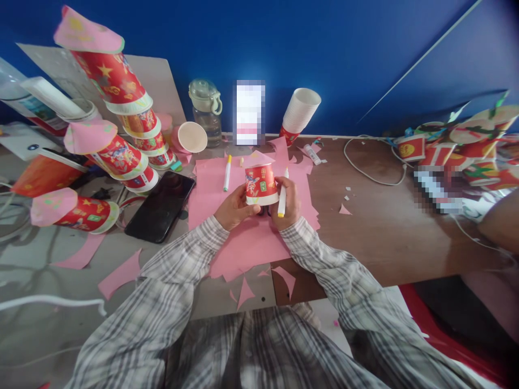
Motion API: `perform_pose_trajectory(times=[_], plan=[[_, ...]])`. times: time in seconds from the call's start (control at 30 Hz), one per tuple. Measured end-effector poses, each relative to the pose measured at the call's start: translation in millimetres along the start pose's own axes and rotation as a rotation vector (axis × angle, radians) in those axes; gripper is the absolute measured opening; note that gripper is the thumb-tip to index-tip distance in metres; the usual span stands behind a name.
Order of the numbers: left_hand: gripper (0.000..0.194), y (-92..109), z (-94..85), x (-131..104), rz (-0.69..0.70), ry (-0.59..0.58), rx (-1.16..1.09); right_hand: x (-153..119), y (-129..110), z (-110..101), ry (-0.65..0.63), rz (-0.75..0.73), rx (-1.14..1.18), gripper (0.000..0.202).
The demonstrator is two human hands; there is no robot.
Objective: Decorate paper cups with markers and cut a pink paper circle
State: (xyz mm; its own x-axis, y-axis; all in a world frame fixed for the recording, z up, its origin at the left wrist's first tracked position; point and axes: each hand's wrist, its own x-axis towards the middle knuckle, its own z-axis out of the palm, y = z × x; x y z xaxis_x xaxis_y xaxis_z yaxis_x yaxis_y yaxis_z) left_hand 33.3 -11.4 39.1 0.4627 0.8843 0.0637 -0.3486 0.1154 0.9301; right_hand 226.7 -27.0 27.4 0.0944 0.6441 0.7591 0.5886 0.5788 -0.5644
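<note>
A red patterned paper cup [260, 186] stands upside down between my hands, its white rim downward and a pink paper cone [259, 159] on top. My left hand [235, 209] is closed on the cup's left side, thumb near the rim. My right hand [290, 201] touches the cup's right side and holds a white marker [283, 202] with a yellow end, pointing downward. Beneath them lie pink paper sheets [231, 248]. A second marker [227, 174], white with a yellow top, rests on the sheets to the left.
Stacked cups with pink tops [117, 81], a black phone [161, 208] and pink scraps [119, 274] are on the left. Behind are a water bottle [206, 116], a lit screen [250, 111] and nested cups [300, 111]. A cable [375, 180], cup crafts [446, 154] and another person's arm [500, 219] are right.
</note>
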Motion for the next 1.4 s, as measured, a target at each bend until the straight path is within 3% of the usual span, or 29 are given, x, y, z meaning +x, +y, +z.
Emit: perform_pose_trajectory(times=[0.13, 0.27, 0.37, 0.57, 0.8, 1.0, 1.2, 1.4], plan=[[0.089, 0, -1.2, 1, 0.027, 0.069, -0.062, 3, -2, -5, -0.001, -0.013, 0.086, 0.055], [0.085, 3, -1.7, 4, 0.083, 0.153, -0.096, 10, -12, -11, 0.107, -0.012, 0.130, 0.041], [0.084, 6, -0.7, 5, 0.108, 0.191, -0.082, 14, -26, -18, 0.099, -0.033, 0.200, 0.040], [0.083, 11, 0.8, 4, 0.112, 0.186, -0.058, 19, -41, -27, 0.016, -0.099, 0.361, 0.043], [0.086, 9, -0.8, 5, 0.066, 0.216, -0.038, 14, -46, -37, -0.030, 0.128, 0.335, 0.038], [0.086, 8, -3.1, 4, 0.063, 0.212, -0.020, 17, -50, -32, -0.063, -0.016, 0.363, 0.025], [0.085, 9, -3.3, 4, 0.059, 0.186, 0.007, 15, -46, -28, 0.002, -0.094, 0.399, 0.023], [0.085, 9, -2.8, 4, 0.038, 0.192, 0.013, 10, -42, -28, -0.056, 0.004, 0.349, 0.028]])
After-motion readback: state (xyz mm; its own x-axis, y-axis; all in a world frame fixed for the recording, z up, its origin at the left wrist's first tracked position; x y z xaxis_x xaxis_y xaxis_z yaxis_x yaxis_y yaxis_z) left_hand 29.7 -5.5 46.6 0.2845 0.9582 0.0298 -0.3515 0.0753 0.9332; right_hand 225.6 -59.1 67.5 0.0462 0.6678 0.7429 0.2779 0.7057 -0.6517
